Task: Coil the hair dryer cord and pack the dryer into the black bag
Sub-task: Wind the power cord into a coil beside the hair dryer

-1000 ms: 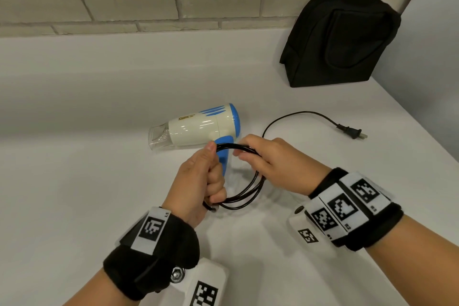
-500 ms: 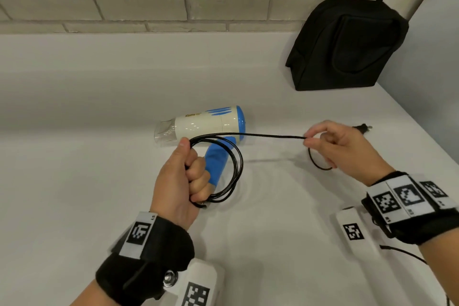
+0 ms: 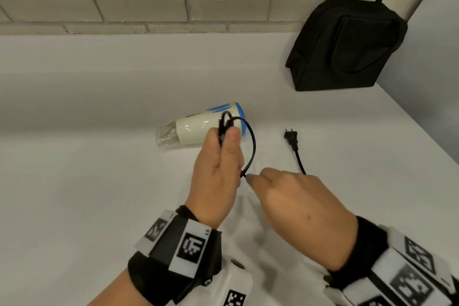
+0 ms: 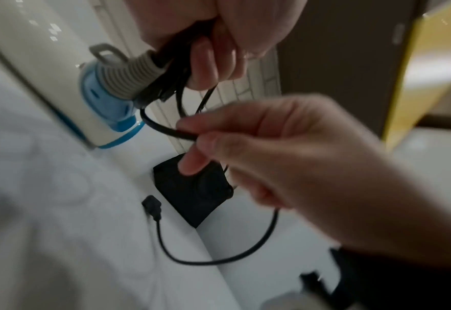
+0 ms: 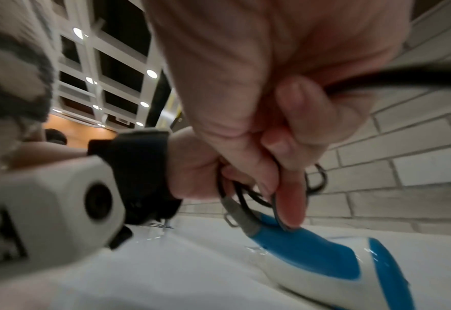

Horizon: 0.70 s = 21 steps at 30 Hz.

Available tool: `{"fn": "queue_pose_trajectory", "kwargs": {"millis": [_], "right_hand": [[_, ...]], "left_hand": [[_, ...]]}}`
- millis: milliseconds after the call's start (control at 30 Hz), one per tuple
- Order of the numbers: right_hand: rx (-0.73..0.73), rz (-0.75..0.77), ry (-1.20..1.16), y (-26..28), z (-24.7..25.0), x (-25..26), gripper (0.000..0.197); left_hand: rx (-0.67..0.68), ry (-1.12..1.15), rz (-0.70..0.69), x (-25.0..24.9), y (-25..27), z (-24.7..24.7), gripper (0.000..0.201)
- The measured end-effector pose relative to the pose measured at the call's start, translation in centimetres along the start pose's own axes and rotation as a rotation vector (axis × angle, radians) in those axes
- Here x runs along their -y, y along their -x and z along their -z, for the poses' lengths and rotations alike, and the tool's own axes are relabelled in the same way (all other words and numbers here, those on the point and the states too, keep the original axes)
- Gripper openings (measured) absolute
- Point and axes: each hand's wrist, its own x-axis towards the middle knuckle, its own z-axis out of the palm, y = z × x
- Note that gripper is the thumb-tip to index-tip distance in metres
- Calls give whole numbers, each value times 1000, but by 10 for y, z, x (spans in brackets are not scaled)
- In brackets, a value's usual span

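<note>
A cream and blue hair dryer [image 3: 198, 126] lies on its side on the white counter, its nozzle pointing left. My left hand [image 3: 218, 169] grips several loops of the black cord [image 3: 252, 146] just in front of the dryer, hiding the handle in the head view. My right hand [image 3: 285, 191] pinches the cord [image 4: 165, 131] right beside the left hand. The loose end runs out past the right hand to the plug [image 3: 291, 137], which lies on the counter. The black bag [image 3: 347, 47] stands upright at the back right, against the wall.
A brick wall [image 3: 149, 7] runs behind the white counter [image 3: 87, 181]. A second wall closes the right side by the bag. The counter's right edge slants down past the plug.
My right hand has come back in from the right with the stretched cord and now meets the left hand. The plug has slid nearer on the counter.
</note>
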Motion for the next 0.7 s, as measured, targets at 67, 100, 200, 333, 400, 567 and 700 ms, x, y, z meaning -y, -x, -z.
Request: {"fn": "queue_pose_trajectory", "kwargs": {"millis": [67,100,200,333,400,567,700], "right_hand": [[-50,52,30,8,5,3,29],[-80,73,29,11,5,2,27],[-113,120,-42,18,6,-4,25],[-166,100,-210,13,16,-8,18],[-179,52,-320,7,19,-12,25],[-121,21,-453,-6,20,-38,43],[-22,81,-533,-22,15,-53,51]], "left_hand": [[58,-160,-84,3,3,-5,29],[86,-196,-96,5,4,-6,29],[191,-186,-55,10,3,-4,37],[355,-216,-32,18,4,-2,28],[376,-226,-2,19,6,-3,33],[318,-142,78,12,9,-4,33],[362,-1,194,13,6,-1,44]]}}
